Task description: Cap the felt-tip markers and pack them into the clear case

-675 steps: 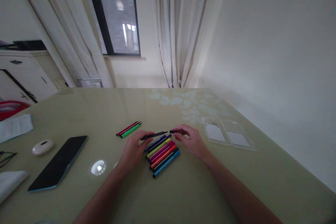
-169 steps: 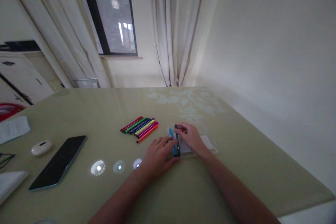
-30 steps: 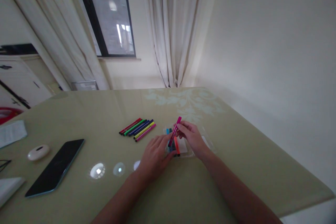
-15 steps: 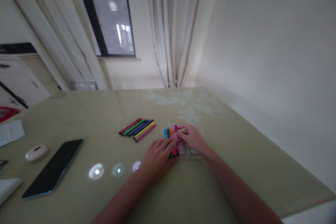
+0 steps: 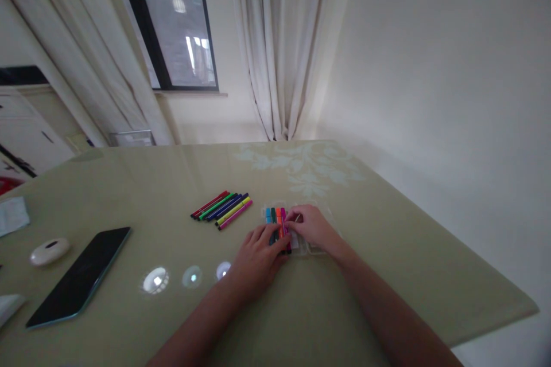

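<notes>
Green table (image 5: 344, 309) is bearing a case (image 5: 316, 249); right hand (image 5: 313, 228) is pinching the pink pen (image 5: 285, 229), left hand (image 5: 258, 258) is lying flat beside its fingertips.

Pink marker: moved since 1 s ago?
Yes. The pink marker went down from the right hand into the clear case, beside the orange marker.

The left hand (image 5: 258, 258) hides the near ends of the cased markers (image 5: 276, 217).
</notes>
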A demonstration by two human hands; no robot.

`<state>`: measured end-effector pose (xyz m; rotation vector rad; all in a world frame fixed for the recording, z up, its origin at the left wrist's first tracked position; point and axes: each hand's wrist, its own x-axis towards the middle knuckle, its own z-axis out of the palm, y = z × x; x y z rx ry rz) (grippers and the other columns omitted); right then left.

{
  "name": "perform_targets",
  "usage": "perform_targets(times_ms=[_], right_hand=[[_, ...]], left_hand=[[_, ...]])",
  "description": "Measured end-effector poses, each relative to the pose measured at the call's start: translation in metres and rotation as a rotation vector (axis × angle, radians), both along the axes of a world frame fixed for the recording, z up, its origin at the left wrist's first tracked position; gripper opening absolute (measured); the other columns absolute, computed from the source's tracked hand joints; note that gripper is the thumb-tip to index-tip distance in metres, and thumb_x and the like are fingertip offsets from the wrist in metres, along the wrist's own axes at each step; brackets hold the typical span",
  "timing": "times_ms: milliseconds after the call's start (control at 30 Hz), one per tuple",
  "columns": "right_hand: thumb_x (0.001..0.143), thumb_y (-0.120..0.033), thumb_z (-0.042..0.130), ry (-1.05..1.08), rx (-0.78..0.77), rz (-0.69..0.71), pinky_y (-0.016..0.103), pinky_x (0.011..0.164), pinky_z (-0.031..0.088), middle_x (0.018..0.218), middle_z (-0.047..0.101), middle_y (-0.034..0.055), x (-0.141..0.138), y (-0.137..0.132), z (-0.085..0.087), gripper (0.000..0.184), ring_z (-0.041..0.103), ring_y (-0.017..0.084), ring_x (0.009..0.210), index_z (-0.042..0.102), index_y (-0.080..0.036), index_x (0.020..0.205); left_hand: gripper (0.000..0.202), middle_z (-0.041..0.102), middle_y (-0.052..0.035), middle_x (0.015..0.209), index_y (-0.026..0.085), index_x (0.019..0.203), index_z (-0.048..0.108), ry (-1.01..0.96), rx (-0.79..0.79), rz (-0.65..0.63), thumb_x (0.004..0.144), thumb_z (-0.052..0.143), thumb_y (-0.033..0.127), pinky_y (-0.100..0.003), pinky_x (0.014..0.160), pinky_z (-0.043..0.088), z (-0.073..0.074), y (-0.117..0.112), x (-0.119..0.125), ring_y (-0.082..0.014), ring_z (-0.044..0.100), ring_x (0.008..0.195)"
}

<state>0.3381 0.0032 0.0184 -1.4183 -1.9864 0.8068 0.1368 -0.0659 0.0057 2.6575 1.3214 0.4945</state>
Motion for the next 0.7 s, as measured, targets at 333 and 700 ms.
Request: perform_targets(times_ms=[333,700], right_hand=[[0.086,-0.017,0.071,-0.036,0.055,0.048,0.025,0.066,0.043,0.078,0.075,0.0024,-0.001,-0.002,0.001,0.006,0.064,0.016,0.070,0.077,-0.017,0.085],[0.093,-0.026,0.065,0.009,0.124,-0.018,0.026,0.067,0.043,0.078,0.075,0.0029,-0.005,-0.005,0.005,0.016,0.063,0.016,0.070,0.077,-0.018,0.086]], left_hand=[[0.041,0.062,-0.0092,0.138,0.026,0.143,0.055,-0.079,0.074,0.047,0.105,0.049,0.038,-0.045,0.107,0.048,-0.002,0.018,-0.021,-0.0265,0.056,0.126],[0.023,0.064,-0.0113,0.105,0.017,0.095,0.067,0.081,0.103,0.594,0.100,0.047,0.029,-0.043,0.092,0.049,0.007,0.038,-0.065,-0.0287,0.059,0.102]])
